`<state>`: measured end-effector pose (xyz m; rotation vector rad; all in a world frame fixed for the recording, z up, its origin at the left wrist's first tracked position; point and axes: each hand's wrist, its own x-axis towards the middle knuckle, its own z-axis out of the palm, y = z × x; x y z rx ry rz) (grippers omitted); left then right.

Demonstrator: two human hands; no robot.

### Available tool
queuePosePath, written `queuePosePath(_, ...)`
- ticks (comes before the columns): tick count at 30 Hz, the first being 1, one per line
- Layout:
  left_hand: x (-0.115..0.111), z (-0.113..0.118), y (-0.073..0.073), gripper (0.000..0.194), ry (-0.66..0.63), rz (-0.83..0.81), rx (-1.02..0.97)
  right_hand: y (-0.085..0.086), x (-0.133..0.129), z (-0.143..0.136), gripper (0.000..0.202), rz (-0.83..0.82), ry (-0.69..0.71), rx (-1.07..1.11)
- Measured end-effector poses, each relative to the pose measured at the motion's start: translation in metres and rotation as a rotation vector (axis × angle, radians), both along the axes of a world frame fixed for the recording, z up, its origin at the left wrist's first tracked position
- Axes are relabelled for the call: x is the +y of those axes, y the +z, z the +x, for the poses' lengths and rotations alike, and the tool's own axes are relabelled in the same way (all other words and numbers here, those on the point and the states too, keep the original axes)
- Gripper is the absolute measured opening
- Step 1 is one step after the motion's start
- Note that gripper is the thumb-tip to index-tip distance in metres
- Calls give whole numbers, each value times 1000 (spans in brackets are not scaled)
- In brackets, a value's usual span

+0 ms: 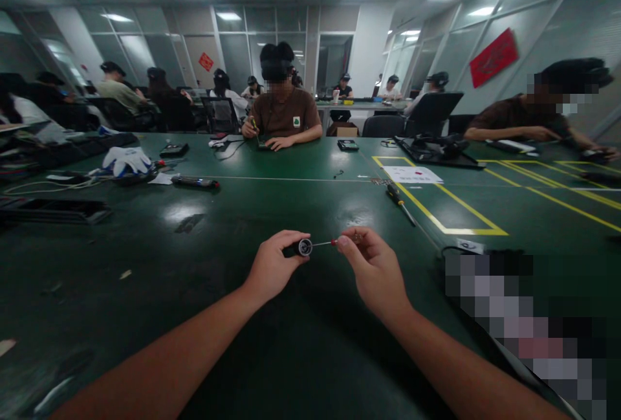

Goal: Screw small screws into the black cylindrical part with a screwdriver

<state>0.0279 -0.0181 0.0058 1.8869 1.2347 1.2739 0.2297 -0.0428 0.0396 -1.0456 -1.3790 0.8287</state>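
Observation:
My left hand is closed around a short black cylinder, whose round end with a pale rim faces me. Between the thumb and fingers of my right hand is a thin screwdriver with a red collar by my fingertips; most of its handle is hidden. Its slim metal shaft points left, with the tip at the cylinder's rim. Whether the tip touches inside, I cannot tell. Both hands are held over the green table. Beyond my right hand lies a larger yellow-and-black screwdriver.
White-and-blue gloves and a dark pen-shaped tool lie at the left, near a black tray. A paper sheet overlaps yellow tape at the right. A co-worker sits opposite; another person leans in at the far right.

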Motion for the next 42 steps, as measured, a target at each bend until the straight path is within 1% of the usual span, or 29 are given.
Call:
queuePosePath(4,3,-2,-3,42,10,-2,-8,2,2,3,24,-36,73,-56)
queuePosePath(7,4,-4,-3,42,19,-5,-15,1,4,4,27,-45,89,-48)
queuePosePath(9,4,-4,-2,42,19,-1,-20,-1,8,5,30,-83,79,44)
queuePosePath(10,4,-4,-2,42,18,3,-21,-1,11,5,31,-124,76,128)
queuePosePath(11,4,-4,-1,42,16,9,-18,-2,14,6,33,-193,71,246)
queuePosePath(12,3,-4,0,42,14,17,-10,-3,17,8,34,-287,102,355)
queuePosePath(14,1,-3,1,42,6,29,22,-5,23,10,36,-463,191,494)
queuePosePath(15,1,-3,2,42,4,31,40,-6,26,11,35,-474,184,539)
queuePosePath(17,0,-2,2,43,3,32,57,-8,27,11,33,-400,127,535)
queuePosePath(20,0,-3,1,44,10,35,46,-11,24,8,34,-240,38,438)
queuePosePath(22,1,-3,1,45,13,37,36,-13,21,6,34,-169,10,360)
queuePosePath(25,2,-3,0,45,13,30,27,-16,19,5,33,-110,-7,254)
queuePosePath(28,3,-3,-2,46,11,39,32,-16,19,5,32,-63,-7,181)
queuePosePath(31,3,-3,-3,47,6,49,46,-12,16,6,28,-18,12,97)
queuePosePath(35,4,-4,-2,45,12,37,56,-4,8,5,23,7,110,13)
queuePosePath(38,4,-4,-2,43,16,24,35,-3,2,5,23,25,181,-30)
queuePosePath(40,4,-4,-2,43,4,17,19,-4,1,4,30,31,177,-65)
queuePosePath(42,4,-3,-3,43,-11,8,8,-5,2,3,37,20,109,-72)
